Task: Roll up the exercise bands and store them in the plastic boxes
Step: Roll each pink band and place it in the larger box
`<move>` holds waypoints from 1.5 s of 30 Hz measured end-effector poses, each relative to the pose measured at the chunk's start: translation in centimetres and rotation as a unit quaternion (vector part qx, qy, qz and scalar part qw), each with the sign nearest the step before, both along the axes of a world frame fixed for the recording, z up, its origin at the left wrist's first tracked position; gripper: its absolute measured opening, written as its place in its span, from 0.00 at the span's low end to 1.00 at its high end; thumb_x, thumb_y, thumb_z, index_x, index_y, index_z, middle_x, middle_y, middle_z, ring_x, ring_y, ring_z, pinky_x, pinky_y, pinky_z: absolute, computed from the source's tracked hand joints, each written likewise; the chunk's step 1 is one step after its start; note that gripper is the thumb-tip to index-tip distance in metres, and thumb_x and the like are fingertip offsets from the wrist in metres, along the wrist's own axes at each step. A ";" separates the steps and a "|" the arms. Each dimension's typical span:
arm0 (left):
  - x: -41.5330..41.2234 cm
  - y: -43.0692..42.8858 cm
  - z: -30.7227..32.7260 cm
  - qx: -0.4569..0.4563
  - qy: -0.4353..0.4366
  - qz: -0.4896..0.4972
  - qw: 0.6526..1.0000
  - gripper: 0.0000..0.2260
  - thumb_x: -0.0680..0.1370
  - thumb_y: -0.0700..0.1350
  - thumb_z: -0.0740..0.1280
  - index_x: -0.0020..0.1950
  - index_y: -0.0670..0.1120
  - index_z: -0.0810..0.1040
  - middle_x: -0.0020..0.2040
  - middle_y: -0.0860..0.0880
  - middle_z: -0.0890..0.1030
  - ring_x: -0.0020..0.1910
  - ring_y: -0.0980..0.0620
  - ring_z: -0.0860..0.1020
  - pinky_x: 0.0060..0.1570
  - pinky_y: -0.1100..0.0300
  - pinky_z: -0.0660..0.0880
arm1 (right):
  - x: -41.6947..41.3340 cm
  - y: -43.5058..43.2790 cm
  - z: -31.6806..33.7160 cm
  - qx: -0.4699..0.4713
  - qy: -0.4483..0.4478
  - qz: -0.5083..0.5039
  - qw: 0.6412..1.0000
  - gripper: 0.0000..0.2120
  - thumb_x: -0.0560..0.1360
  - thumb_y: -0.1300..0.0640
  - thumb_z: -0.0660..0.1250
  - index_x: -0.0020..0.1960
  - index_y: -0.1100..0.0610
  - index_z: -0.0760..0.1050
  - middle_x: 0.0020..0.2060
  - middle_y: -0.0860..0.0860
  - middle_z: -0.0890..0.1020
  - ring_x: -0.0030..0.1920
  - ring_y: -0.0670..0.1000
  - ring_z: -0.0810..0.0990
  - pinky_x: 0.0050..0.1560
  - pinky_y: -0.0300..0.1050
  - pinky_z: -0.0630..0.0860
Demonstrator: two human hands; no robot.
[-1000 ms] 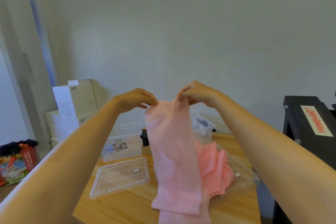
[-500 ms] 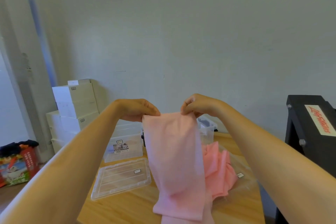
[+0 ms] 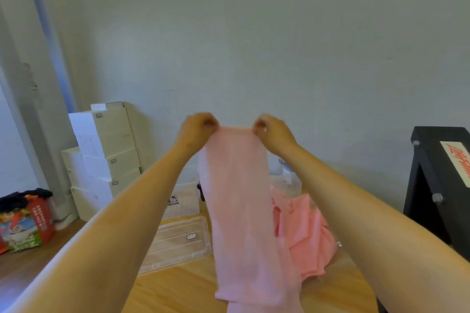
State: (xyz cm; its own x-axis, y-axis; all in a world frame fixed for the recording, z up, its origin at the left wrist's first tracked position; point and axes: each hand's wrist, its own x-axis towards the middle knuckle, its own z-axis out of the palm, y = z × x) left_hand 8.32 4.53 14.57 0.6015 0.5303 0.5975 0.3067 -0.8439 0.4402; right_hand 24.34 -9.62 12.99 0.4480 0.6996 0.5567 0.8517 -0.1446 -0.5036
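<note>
A long pale pink exercise band [image 3: 239,211] hangs in the air in front of me, its lower end folded over near the bottom of the view. My left hand [image 3: 197,128] pinches its top left corner and my right hand [image 3: 272,129] pinches its top right corner, stretching the top edge flat. A heap of more pink bands [image 3: 305,234] lies on the wooden table [image 3: 178,287] behind it. A clear plastic box [image 3: 184,198] stands further back, partly hidden by my left arm and the band. Its flat clear lid [image 3: 178,241] lies on the table.
A second clear box [image 3: 282,173] shows behind the band at the right. White cardboard boxes [image 3: 104,150] are stacked against the wall at the left. A colourful bag [image 3: 25,223] sits on the floor far left. A black stand [image 3: 442,180] rises at the right.
Both hands dipped lower with the band half a second ago and have since risen and reached further forward. The top edge is now pulled flatter and wider between them.
</note>
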 end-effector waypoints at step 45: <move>-8.5 -4.8 -28.9 -0.240 0.101 0.066 0.963 0.17 0.70 0.41 0.76 0.58 0.45 0.82 0.59 0.49 0.82 0.59 0.49 0.79 0.62 0.55 0.73 | -7.9 -0.8 -25.6 -0.210 0.013 0.109 0.972 0.24 0.72 0.50 0.71 0.65 0.56 0.75 0.65 0.52 0.75 0.67 0.52 0.69 0.68 0.44 0.63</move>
State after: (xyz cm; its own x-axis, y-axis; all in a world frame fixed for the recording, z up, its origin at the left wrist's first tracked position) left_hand -0.14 -0.26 -14.37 0.5880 0.7962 0.1428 0.5172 -0.5058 0.6904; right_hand 16.48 -10.42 -12.56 0.2736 0.9423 0.1930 0.8731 -0.1591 -0.4609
